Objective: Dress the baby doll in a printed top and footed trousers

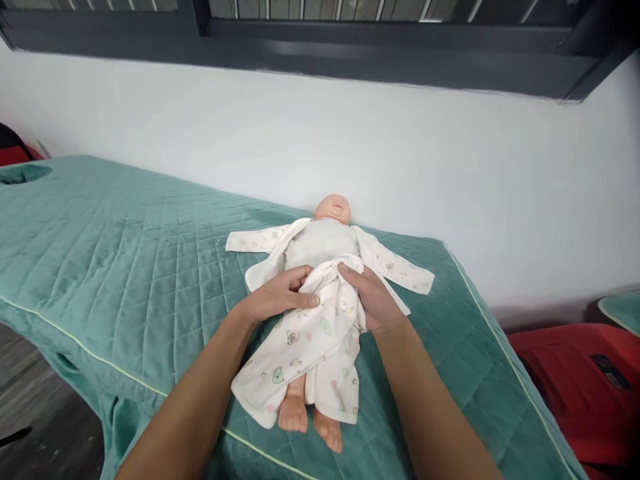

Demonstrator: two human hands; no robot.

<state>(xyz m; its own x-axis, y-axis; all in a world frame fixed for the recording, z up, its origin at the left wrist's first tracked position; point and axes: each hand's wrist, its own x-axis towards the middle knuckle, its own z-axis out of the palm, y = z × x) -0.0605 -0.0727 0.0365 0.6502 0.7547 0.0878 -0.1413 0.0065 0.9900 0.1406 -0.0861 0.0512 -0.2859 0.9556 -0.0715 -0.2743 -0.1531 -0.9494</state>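
Observation:
A baby doll (333,208) lies on its back, head by the wall and bare feet towards me. Its arms are in the spread sleeves of a white printed top (395,267), which lies open at the front over a pale torso. White baby pants (323,340) with small animal prints cover its legs, and the feet stick out below the hems. My left hand (283,293) grips the bunched waist of the pants between thumb and fingers. On the opposite side, my right hand (373,300) pinches the same waistband, thumb on top.
Under the doll is a bed with a green quilted cover (150,267), edged in pale piping. A white wall (300,133) rises behind it, below a dark window frame (350,57). Something red (575,380) stands beyond the bed's right edge.

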